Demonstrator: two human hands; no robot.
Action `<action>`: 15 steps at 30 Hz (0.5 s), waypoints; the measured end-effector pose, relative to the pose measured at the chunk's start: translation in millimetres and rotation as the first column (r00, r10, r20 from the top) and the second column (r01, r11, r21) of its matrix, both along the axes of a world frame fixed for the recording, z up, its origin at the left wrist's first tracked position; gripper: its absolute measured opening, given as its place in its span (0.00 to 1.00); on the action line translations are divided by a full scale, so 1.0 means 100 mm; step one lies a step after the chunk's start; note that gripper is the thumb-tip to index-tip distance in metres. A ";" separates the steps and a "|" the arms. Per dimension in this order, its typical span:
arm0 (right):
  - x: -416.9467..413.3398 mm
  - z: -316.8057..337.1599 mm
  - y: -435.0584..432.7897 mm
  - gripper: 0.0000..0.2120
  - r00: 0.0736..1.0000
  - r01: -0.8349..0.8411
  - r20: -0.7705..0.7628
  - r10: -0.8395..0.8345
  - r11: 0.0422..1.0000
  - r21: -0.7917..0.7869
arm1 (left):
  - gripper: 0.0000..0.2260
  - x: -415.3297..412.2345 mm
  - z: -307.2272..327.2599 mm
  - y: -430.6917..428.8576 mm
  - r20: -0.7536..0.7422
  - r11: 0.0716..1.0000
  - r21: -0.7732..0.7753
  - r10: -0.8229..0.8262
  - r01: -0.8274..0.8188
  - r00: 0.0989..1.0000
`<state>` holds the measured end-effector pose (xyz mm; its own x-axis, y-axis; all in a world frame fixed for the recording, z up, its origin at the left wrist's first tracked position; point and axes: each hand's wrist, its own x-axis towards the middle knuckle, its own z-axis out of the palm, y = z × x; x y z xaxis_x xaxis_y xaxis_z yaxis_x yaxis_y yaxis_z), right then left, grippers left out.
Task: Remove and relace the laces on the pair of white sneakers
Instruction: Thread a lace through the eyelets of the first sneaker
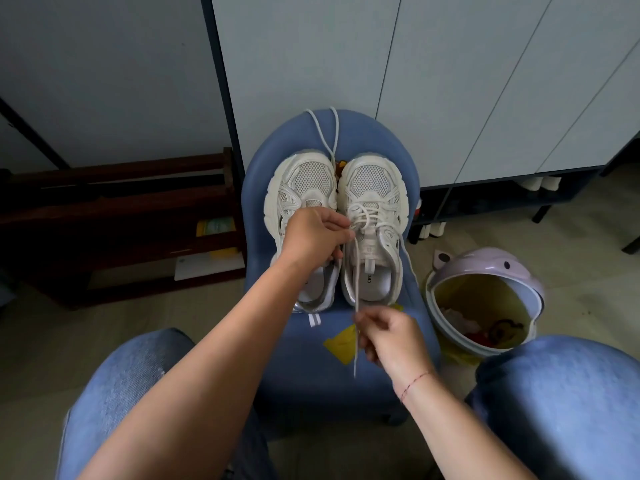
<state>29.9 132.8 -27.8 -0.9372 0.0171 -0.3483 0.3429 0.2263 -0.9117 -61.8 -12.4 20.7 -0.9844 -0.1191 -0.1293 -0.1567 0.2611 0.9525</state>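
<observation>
Your right grip [391, 336] is pinched tight over the front of the blue chair [346, 375], where the laced sneaker [375, 188] lies toe away from you beside its bare twin [304, 181], your left hand [313, 237] pinching at its upper eyelets, and the lace [356, 282] you hold runs taut straight back toward you.

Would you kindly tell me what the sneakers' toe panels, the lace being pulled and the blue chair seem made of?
Toe panels: open white mesh fabric, its grid of holes visible. Lace: matte, limp textile cord, likely cotton or polyester. Blue chair: smooth with a soft sheen, probably moulded plastic or vinyl; unclear which.
</observation>
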 end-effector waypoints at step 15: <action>-0.33 0.06 -0.28 0.10 0.987 0.121 -0.091 -0.131 0.987 -0.107 | 0.07 0.00 0.00 -0.01 0.001 1.000 0.001 -0.003 0.003 1.000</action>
